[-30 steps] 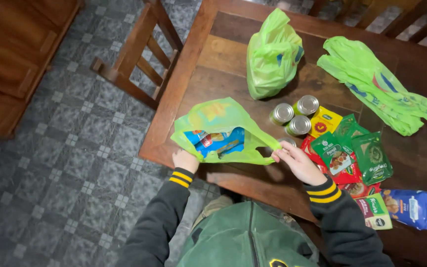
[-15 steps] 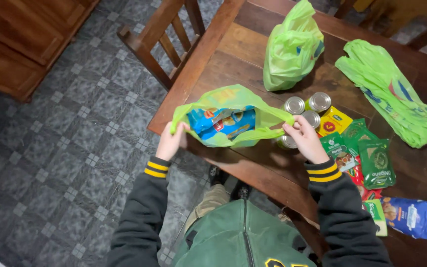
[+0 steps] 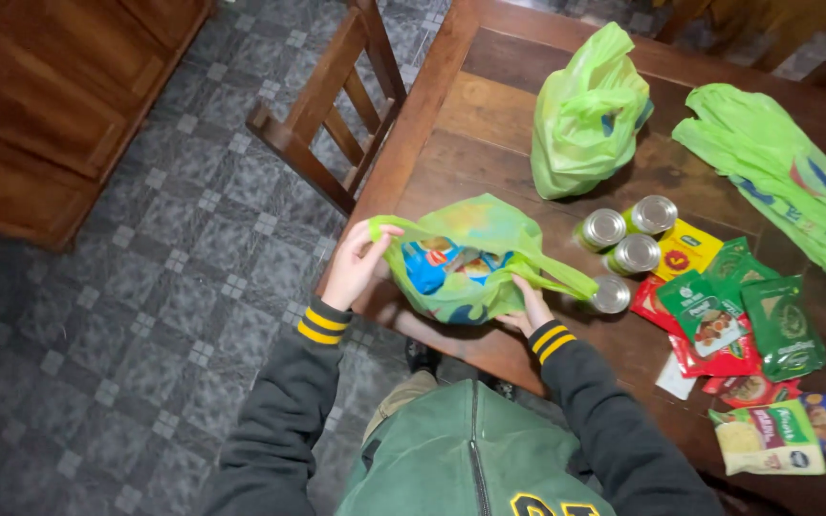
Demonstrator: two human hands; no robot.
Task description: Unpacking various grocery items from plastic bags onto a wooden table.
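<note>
— Where was the green bag (image 3: 475, 250)?
— At the near edge of the worktop (image 3: 489, 153), beside the four cans (image 3: 629, 250). The left hand (image 3: 356, 266) pinched its handle, grip shut.
— And the right hand (image 3: 525, 308)?
— Before, it held the other handle up. Now it had slid under the bag. Its grip was mostly hidden, so I couldn't tell.

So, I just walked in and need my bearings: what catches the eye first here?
The bright green plastic bag at the wooden table's near edge, held by the left hand and right hand. Right of it, four silver tin cans and green sachets.
</note>
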